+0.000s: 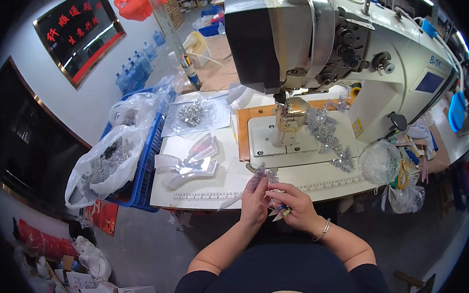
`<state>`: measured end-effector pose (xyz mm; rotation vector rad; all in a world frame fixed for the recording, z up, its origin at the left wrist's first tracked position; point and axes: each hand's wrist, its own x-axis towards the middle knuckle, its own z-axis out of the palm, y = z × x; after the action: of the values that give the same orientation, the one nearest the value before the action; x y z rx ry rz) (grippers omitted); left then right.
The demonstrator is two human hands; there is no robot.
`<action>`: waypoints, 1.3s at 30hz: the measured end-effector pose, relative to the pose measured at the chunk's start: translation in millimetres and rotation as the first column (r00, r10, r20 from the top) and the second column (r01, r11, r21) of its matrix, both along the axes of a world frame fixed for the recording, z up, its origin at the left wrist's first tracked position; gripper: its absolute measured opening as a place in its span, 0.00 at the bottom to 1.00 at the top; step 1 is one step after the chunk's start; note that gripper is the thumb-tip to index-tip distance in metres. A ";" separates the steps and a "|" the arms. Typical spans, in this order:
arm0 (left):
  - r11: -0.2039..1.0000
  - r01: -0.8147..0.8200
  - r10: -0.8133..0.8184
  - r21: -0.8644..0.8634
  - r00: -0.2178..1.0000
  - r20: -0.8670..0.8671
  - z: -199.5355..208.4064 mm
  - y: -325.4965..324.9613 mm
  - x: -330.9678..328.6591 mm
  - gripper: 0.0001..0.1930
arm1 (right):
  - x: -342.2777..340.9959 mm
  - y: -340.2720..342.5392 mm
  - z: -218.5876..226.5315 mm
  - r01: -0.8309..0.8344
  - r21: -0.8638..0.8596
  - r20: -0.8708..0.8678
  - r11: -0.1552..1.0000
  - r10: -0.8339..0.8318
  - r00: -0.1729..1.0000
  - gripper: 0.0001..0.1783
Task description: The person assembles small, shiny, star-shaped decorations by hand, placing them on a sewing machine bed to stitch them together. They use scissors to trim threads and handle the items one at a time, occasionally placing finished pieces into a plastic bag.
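Observation:
At the table's front edge, my left hand is closed on a small sparkly silver ornament, whose upper part shows above the fingers. Close beside it, my right hand curls round what looks like a pair of thread snips, with blue on the handle and pale pointed tips. Its thumb and forefinger meet near the left fingers; a thin pale thread seems to run there. Just beyond both hands stands a white sewing machine. More joined sparkly silver ornaments trail over its bed, right of the needle post.
Glossy translucent strips lie left on the table. Behind them, silver pieces rest on clear plastic. A blue crate with a white plastic bag adjoins the left edge. Clear plastic bundles sit at the right.

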<state>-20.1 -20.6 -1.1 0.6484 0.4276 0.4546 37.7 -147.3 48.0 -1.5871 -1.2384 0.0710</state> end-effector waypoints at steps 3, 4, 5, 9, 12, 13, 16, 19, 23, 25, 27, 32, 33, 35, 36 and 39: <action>0.999 0.011 -0.009 -0.033 0.997 0.072 -10.1 3.3 -3.4 0.12 | 0.4 3.9 -7.5 -0.029 0.018 0.115 0.999 0.026 0.993 0.17; 0.999 0.012 -0.008 -0.038 0.994 0.108 -14.0 4.5 -4.5 0.12 | 1.7 2.9 -5.8 -0.049 0.006 0.059 0.999 0.048 0.997 0.18; 0.999 -0.032 0.030 0.031 0.997 0.067 -16.8 6.2 -4.8 0.12 | 5.0 0.7 -2.5 -0.070 -0.005 0.003 0.998 0.070 0.998 0.18; 0.973 -0.068 0.063 0.219 0.998 0.026 -3.0 17.7 -7.3 0.11 | 35.2 -26.5 -29.4 0.131 -0.043 -0.360 0.991 -0.137 0.923 0.16; 0.936 0.084 -0.079 0.342 0.996 -0.029 11.1 31.0 -11.0 0.13 | 50.1 -36.6 -23.1 0.342 -0.120 -0.608 0.932 -0.341 0.717 0.10; 0.890 0.168 -0.154 0.425 0.986 -0.067 16.4 35.4 -11.5 0.13 | 53.8 -37.0 -23.4 0.309 -0.122 -0.582 0.943 -0.320 0.747 0.11; 0.766 0.394 -0.369 0.508 0.917 -0.155 31.8 47.0 -6.4 0.19 | 61.4 -33.5 -20.2 0.183 -0.146 -0.558 0.972 -0.234 0.796 0.13; 0.653 0.503 -0.476 0.566 0.854 -0.210 47.6 49.1 -2.6 0.24 | 53.5 -18.6 -5.5 0.003 -0.150 -0.721 0.989 -0.112 0.683 0.16; 0.553 0.501 -0.408 0.666 0.860 -0.307 52.2 43.8 -1.3 0.23 | 43.5 -8.5 -18.6 -0.121 -0.021 -0.828 0.992 0.051 0.558 0.14; 0.610 0.499 -0.429 0.616 0.861 -0.273 47.1 43.3 -2.1 0.22 | 42.2 -4.5 -25.5 -0.088 -0.001 -0.854 0.996 0.045 0.519 0.13; 0.657 0.503 -0.448 0.561 0.860 -0.246 40.4 43.9 -3.2 0.21 | 40.0 -2.1 -29.5 -0.066 0.003 -0.864 0.998 0.036 0.503 0.12; 0.713 0.497 -0.472 0.495 0.862 -0.186 33.4 42.9 -4.5 0.18 | 37.2 -0.9 -16.0 -0.067 -0.033 -0.884 0.997 0.002 0.468 0.11; 0.703 0.513 -0.491 0.492 0.851 -0.185 31.5 44.3 -4.9 0.18 | 38.1 -1.3 -19.0 -0.062 -0.045 -0.886 0.997 -0.011 0.464 0.11; 0.679 0.544 -0.532 0.493 0.828 -0.181 27.2 51.3 -3.3 0.18 | 41.9 -2.2 -24.6 -0.048 -0.062 -0.888 0.997 -0.034 0.458 0.10; 0.731 0.536 -0.532 0.422 0.835 -0.137 27.3 54.8 -4.7 0.18 | 41.8 -3.0 -24.0 0.004 -0.034 -0.802 0.999 -0.030 0.597 0.10; 0.804 0.310 -0.353 0.508 0.936 -0.013 18.9 62.2 -2.6 0.16 | 46.2 -4.5 -8.5 0.152 0.173 -0.170 0.973 -0.123 0.978 0.12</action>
<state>-22.6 41.6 17.8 1.1893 0.1008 0.2511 83.9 -151.8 39.5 -1.4716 -0.9804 -0.0068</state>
